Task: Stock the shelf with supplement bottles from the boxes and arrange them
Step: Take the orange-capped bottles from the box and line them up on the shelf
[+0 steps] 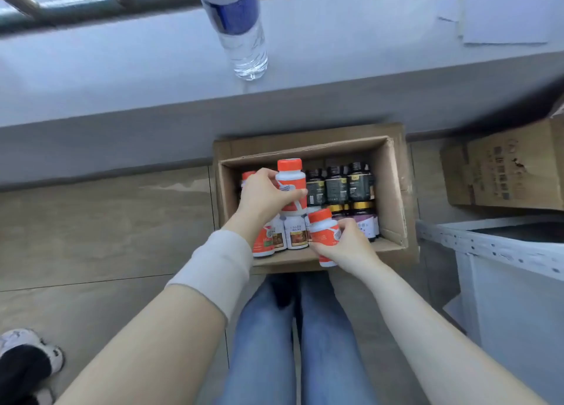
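Note:
An open cardboard box (pixel 393 191) sits on the floor in front of my knees, holding several supplement bottles. My left hand (pixel 262 195) grips a white bottle with an orange cap (pixel 290 175), raised above the box's left side. My right hand (pixel 345 249) holds a second orange-capped white bottle (pixel 322 226) over the near rim. Dark bottles (pixel 337 186) stand in the back right of the box, gold-capped purple ones (pixel 363 212) in front of them, and white bottles with brown labels (pixel 296 233) at the near left.
A grey ledge (pixel 122 78) runs across behind the box, with a clear water bottle (pixel 244 38) and papers (pixel 503 11) on it. A second cardboard box (pixel 506 172) lies at the right, above a white metal shelf unit (pixel 500 252). Another person's shoe (pixel 27 356) is at bottom left.

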`<state>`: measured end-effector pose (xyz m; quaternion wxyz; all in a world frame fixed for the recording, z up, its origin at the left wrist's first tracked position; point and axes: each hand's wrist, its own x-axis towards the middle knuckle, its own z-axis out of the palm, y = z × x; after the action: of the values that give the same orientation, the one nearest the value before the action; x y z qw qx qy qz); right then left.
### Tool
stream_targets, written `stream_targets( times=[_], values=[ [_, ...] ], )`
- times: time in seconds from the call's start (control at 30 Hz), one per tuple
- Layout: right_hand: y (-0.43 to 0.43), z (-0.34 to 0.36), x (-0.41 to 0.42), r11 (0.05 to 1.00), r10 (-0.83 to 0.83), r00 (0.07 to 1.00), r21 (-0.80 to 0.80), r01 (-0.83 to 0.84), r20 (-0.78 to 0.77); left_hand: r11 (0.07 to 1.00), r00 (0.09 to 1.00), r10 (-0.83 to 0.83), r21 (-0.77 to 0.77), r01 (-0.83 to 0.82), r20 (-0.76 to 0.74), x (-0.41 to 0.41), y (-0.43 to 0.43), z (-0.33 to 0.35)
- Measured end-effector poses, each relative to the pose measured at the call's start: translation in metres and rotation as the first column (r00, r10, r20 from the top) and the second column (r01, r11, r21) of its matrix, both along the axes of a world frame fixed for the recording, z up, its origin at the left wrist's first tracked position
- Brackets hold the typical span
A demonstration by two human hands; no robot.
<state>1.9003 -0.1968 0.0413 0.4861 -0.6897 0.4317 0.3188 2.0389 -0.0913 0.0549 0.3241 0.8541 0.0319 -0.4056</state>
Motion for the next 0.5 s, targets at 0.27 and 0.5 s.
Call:
stream_targets(
  times=[0.27,0.5],
  values=[
    [0.014,0.131,-0.073,0.825,-0.559,0.814,0.198,0.529,0.159,0.896,0.974,-0.145,-0.441,0.054,-0.176,-0.050,0.017,0.133],
    [0.070,0.239,-0.175,0.595,-0.798,0.517,0.269,0.758,0.310,0.773,0.892,-0.402,-0.598,0.211,-0.205,-0.134,0.024,0.235]
  ],
)
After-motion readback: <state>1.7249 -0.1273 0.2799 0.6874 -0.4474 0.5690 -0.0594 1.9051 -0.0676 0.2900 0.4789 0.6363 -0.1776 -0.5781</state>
